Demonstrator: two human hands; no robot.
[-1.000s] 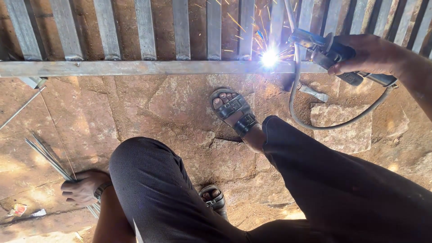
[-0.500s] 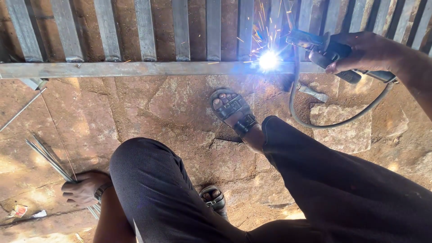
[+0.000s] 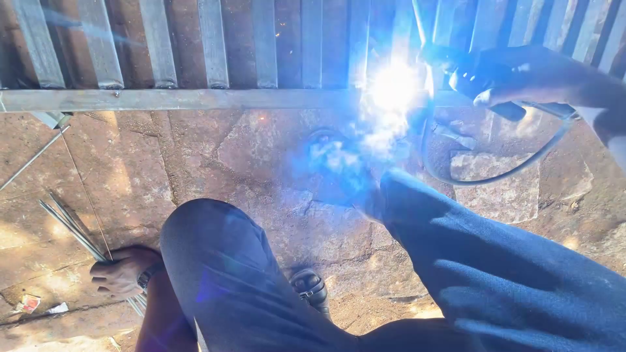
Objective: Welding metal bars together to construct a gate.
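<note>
My right hand [image 3: 541,75] is closed around the dark welding holder [image 3: 479,81], its tip at the horizontal steel rail [image 3: 195,99] of the metal grille [image 3: 215,42], where a white-blue arc [image 3: 391,85] glares and blurs the stone floor [image 3: 261,150] below it. The holder's black cable [image 3: 495,177] loops down just beside my right knee. My left hand [image 3: 120,272] rests low on the floor, fingers curled over a bundle of thin welding rods [image 3: 68,228]. A small red-and-white scrap of wrapper [image 3: 27,303] lies near that hand, by the left edge.
</note>
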